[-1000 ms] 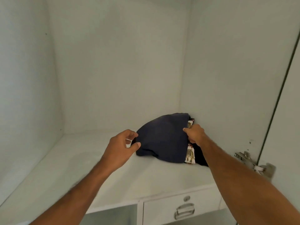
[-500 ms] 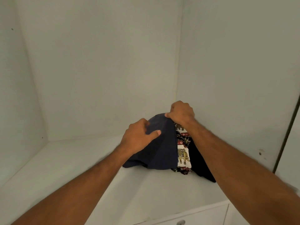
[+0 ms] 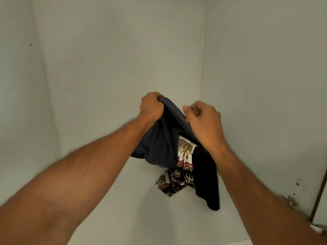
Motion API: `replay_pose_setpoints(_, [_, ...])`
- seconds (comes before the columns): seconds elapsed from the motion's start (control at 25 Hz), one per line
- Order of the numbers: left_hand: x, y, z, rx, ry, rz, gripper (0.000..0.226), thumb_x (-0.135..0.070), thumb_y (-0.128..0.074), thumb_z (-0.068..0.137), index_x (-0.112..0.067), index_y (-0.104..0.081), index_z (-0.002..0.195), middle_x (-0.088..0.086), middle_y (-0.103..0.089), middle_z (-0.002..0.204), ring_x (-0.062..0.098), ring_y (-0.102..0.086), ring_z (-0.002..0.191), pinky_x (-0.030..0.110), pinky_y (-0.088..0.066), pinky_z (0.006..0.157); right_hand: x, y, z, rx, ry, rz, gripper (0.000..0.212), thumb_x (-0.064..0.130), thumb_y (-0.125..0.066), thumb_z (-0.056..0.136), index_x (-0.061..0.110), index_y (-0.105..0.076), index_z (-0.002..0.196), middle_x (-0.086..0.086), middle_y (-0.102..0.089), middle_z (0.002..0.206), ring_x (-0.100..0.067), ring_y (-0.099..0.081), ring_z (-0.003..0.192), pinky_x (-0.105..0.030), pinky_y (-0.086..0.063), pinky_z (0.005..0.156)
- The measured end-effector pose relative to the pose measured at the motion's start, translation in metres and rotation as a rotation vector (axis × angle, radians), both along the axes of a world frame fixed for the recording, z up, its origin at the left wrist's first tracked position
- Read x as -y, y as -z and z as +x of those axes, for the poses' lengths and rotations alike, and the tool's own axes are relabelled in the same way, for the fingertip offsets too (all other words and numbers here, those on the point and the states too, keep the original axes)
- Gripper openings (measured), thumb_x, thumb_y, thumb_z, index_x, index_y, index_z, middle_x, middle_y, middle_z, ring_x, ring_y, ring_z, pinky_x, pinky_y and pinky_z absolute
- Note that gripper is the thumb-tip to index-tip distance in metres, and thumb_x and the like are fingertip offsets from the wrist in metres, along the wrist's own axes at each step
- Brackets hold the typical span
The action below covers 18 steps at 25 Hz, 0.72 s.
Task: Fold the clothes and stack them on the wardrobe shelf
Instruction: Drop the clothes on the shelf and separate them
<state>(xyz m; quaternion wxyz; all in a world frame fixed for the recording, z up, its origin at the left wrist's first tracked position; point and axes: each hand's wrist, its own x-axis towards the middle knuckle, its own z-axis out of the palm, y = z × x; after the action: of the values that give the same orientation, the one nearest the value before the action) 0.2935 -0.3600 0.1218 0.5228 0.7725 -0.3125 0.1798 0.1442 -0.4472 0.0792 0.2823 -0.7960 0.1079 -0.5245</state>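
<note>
Your left hand (image 3: 152,107) has its fingers curled tight around the top edge of the navy garment (image 3: 159,147), centre of the frame, holding it up off the shelf (image 3: 109,218). Your right hand (image 3: 203,124), just right of centre, pinches the same edge beside it, thumb up. The navy cloth hangs between your wrists. Below it, the patterned garment (image 3: 184,156) trails down, its corner lying on the shelf, and a black garment (image 3: 206,181) dangles at lower right, near the wardrobe's right wall (image 3: 265,85).
</note>
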Motion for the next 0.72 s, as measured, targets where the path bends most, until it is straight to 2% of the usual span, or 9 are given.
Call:
replay_pose_setpoints(0.08, [-0.005,-0.023,0.007,-0.003,0.047,-0.096,0.047,0.008,-0.038,0.081,-0.012,-0.074,0.103,0.011,-0.072,0.108,0.027,-0.067,0.100,0.038,-0.056,0.091,-0.002,0.042,-0.005,-0.118,-0.044,-0.077,0.021,0.048,-0.062,0.094,0.030,-0.069,0.102,0.013,-0.069,0.092,0.001,-0.062,0.083,-0.022,-0.049,0.073])
replay_pose_setpoints(0.16, [-0.008,-0.047,0.007,-0.059,0.127,-0.228,0.045,0.009,-0.038,0.083,-0.012,-0.075,0.097,0.011,-0.073,0.104,0.028,-0.068,0.097,0.041,-0.058,0.088,-0.003,0.081,0.001,-0.327,0.013,-0.232,0.036,0.043,-0.062,0.095,0.035,-0.060,0.129,0.006,-0.058,0.124,-0.012,-0.052,0.112,-0.033,-0.050,0.091])
replay_pose_setpoints(0.2, [-0.009,-0.058,0.006,-0.092,0.158,-0.290,0.044,0.009,-0.037,0.083,-0.013,-0.075,0.092,0.011,-0.074,0.100,0.028,-0.069,0.094,0.040,-0.060,0.084,0.003,0.092,0.006,-0.367,0.079,-0.300,0.041,0.035,-0.063,0.096,0.036,-0.056,0.137,0.003,-0.052,0.131,-0.017,-0.047,0.117,-0.037,-0.050,0.095])
replay_pose_setpoints(0.28, [-0.016,-0.081,0.005,-0.164,0.196,-0.412,0.042,0.008,-0.038,0.083,-0.014,-0.074,0.082,0.012,-0.074,0.094,0.030,-0.070,0.086,0.038,-0.061,0.074,0.021,0.090,0.012,-0.335,0.162,-0.346,0.045,0.017,-0.063,0.096,0.035,-0.058,0.137,-0.002,-0.051,0.128,-0.021,-0.046,0.113,-0.037,-0.050,0.095])
replay_pose_setpoints(0.36, [-0.031,-0.102,0.011,-0.274,0.172,-0.544,0.036,0.004,-0.041,0.085,-0.010,-0.074,0.084,0.015,-0.073,0.093,0.034,-0.070,0.086,0.042,-0.059,0.073,0.046,0.077,0.014,-0.332,0.219,-0.362,0.045,0.008,-0.061,0.095,0.030,-0.061,0.134,-0.006,-0.053,0.122,-0.025,-0.050,0.109,-0.038,-0.050,0.095])
replay_pose_setpoints(0.48, [-0.067,-0.129,0.029,-0.442,0.148,-0.773,0.038,-0.004,-0.034,0.097,0.000,-0.067,0.115,0.016,-0.068,0.113,0.033,-0.067,0.104,0.043,-0.056,0.082,0.097,0.042,0.009,-0.343,0.371,-0.324,0.045,-0.002,-0.056,0.090,0.017,-0.067,0.129,-0.017,-0.056,0.110,-0.038,-0.057,0.098,-0.044,-0.051,0.089])
replay_pose_setpoints(0.56, [-0.092,-0.142,0.041,-0.496,0.179,-0.923,0.045,-0.012,-0.022,0.104,-0.001,-0.057,0.130,0.013,-0.062,0.129,0.029,-0.060,0.118,0.040,-0.052,0.094,0.122,0.026,0.001,-0.367,0.467,-0.289,0.044,-0.004,-0.055,0.087,0.012,-0.069,0.126,-0.022,-0.057,0.107,-0.042,-0.059,0.093,-0.042,-0.052,0.087])
replay_pose_setpoints(0.68, [-0.131,-0.161,0.054,-0.498,0.177,-1.039,0.047,-0.020,-0.021,0.106,-0.002,-0.056,0.131,0.012,-0.060,0.133,0.030,-0.058,0.121,0.042,-0.049,0.100,0.135,0.024,0.000,-0.469,0.561,-0.240,0.039,0.003,-0.055,0.093,0.010,-0.066,0.129,-0.020,-0.055,0.111,-0.038,-0.060,0.098,-0.039,-0.052,0.086])
replay_pose_setpoints(0.72, [-0.142,-0.166,0.053,-0.483,0.174,-1.032,0.046,-0.021,-0.022,0.106,-0.002,-0.055,0.133,0.013,-0.058,0.135,0.031,-0.057,0.122,0.044,-0.049,0.101,0.131,0.020,0.001,-0.504,0.583,-0.162,0.036,0.007,-0.056,0.094,0.010,-0.065,0.130,-0.018,-0.055,0.114,-0.035,-0.059,0.102,-0.038,-0.052,0.087])
